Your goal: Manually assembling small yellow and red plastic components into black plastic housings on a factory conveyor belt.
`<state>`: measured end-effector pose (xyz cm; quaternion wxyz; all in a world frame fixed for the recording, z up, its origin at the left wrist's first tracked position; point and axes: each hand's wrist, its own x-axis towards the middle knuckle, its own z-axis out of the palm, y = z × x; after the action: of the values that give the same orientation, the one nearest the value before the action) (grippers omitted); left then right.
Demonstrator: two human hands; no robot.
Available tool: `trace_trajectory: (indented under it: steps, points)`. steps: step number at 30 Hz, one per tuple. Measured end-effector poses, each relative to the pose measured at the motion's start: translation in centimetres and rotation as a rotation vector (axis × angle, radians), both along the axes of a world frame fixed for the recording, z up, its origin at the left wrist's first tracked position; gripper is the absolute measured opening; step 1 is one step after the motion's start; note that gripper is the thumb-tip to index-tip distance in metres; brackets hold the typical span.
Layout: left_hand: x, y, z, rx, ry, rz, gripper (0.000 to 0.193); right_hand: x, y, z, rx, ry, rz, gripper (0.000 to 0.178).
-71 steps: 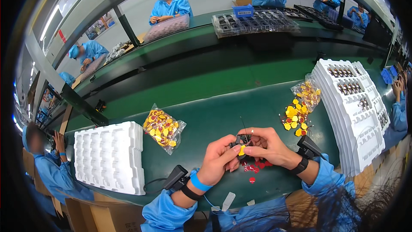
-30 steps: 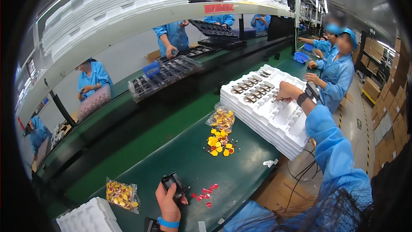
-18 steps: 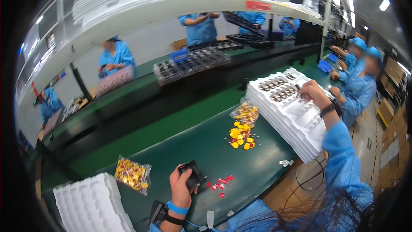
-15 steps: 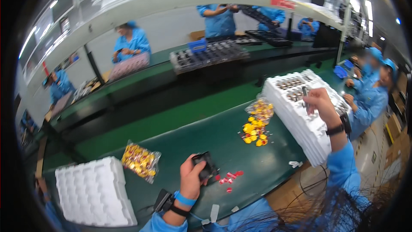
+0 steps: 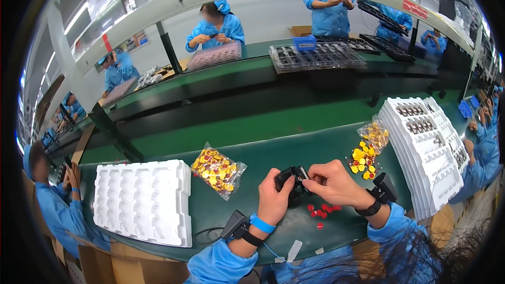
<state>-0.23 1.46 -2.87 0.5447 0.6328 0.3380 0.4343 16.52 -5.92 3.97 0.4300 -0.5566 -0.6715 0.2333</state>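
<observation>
Near the bench's front middle, my left hand (image 5: pixel 273 199) is closed around a small black plastic housing (image 5: pixel 287 175). My right hand (image 5: pixel 336 185) meets it from the right, its fingertips pinching a small silvery metal part (image 5: pixel 303 172) against the housing. Fingers partly hide both pieces, and I cannot tell whether the part sits inside. Just below my right hand, several small red round pieces (image 5: pixel 320 226) lie on the green bench (image 5: pixel 252 152). Beyond that hand is a loose pile of yellow and red pieces (image 5: pixel 364 156), beside an opened see-through bag (image 5: pixel 375 134).
White moulded trays (image 5: pixel 142 200) stand at the left, next to a bag of yellow and red pieces (image 5: pixel 216 171). At the right, a tall tray stack (image 5: pixel 421 163) holds rows of metal parts. Co-workers sit on both sides; others work across the line.
My right hand has come from the right tray stack to the housing, bringing the metal part. The left hand still holds the housing. The view has swung left.
</observation>
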Motion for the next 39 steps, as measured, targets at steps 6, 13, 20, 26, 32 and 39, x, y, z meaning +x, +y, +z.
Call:
trace_trajectory:
  steps: [6,13,20,26,32,39]
  points:
    - [-0.1,-0.6,1.0,0.161,0.097,0.119,0.023,0.3,1.6,-2.7,-0.141,0.077,0.067,0.022]
    - [0.4,-0.8,0.9,0.113,0.112,0.105,0.022,0.4,1.2,-4.4,-0.271,0.455,0.018,0.025]
    - [0.5,-1.2,1.5,0.176,0.175,0.117,0.020,0.4,1.0,-5.4,-0.036,0.251,0.009,0.023]
    - [0.4,-1.4,1.0,0.184,0.101,0.064,0.020,0.4,0.9,-4.8,-0.092,0.262,-0.004,0.026]
    - [0.0,-1.7,1.3,0.092,0.113,0.009,0.015,0.3,1.0,-4.6,-0.005,0.088,0.017,0.029]
    - [-0.1,-1.4,1.1,0.079,-0.012,-0.153,0.020,0.6,0.8,-5.0,-0.008,0.220,0.053,0.029]
